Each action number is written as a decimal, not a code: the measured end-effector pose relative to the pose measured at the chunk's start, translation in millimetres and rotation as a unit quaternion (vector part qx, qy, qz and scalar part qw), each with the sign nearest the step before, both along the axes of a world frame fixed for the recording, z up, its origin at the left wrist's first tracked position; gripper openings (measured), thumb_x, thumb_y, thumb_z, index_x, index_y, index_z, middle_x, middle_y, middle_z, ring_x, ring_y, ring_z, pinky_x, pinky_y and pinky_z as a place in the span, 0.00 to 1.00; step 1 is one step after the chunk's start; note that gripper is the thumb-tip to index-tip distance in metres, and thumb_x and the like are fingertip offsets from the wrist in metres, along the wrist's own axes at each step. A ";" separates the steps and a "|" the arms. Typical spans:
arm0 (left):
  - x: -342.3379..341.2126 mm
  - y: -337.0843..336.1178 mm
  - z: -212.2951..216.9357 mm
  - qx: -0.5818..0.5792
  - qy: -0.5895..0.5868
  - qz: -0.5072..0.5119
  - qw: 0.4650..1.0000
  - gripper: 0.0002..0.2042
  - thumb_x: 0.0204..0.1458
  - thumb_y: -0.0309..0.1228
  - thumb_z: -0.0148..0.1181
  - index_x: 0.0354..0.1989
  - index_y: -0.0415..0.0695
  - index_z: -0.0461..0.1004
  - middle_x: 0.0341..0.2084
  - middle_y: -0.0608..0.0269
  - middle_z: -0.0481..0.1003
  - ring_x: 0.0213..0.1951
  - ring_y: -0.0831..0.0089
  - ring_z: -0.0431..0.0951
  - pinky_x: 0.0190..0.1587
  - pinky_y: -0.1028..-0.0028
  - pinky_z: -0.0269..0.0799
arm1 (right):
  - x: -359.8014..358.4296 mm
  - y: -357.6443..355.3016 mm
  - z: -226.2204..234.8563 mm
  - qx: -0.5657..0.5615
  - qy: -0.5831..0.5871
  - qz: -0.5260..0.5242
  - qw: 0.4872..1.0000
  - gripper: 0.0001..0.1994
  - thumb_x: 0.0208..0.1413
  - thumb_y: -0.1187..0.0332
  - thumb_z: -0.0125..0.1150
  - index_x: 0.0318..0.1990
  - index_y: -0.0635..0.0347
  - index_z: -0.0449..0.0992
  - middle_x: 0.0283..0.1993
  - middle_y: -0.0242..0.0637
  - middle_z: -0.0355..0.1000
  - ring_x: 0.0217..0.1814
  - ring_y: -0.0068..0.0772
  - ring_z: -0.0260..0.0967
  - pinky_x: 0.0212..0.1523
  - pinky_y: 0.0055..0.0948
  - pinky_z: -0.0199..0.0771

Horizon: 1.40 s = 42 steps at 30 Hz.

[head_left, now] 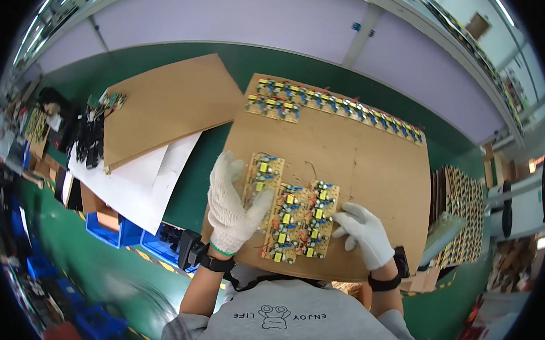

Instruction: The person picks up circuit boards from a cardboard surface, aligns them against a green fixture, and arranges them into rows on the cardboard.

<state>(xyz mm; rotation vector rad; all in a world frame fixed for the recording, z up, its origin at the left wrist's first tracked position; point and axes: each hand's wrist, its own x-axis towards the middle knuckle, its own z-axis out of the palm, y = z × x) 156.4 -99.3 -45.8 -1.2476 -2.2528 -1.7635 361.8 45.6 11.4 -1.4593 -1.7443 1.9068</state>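
Three populated tan circuit boards (292, 216) flat on cardboard sheet (370, 168)

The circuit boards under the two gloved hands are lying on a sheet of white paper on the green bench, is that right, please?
Not quite: the head view shows the circuit boards lying on a brown cardboard sheet, not white paper. The left hand and right hand are gloved, and the bench is green.

Green table (213, 143) bears cardboard sheets (358, 167) and white paper (144, 182).

Left hand (231, 208) and right hand (364, 232), both white-gloved, rest flat, fingers extended.
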 end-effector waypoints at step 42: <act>248.7 57.5 20.7 -0.034 -0.011 0.054 0.998 0.33 0.48 0.21 0.59 0.65 0.35 0.54 0.59 0.48 0.60 0.56 0.57 0.67 0.59 0.62 0.63 | 270.7 96.3 -0.2 0.376 -0.020 -0.224 0.899 0.18 0.47 0.60 0.72 0.38 0.64 0.75 0.31 0.38 0.77 0.29 0.34 0.76 0.31 0.31 0.75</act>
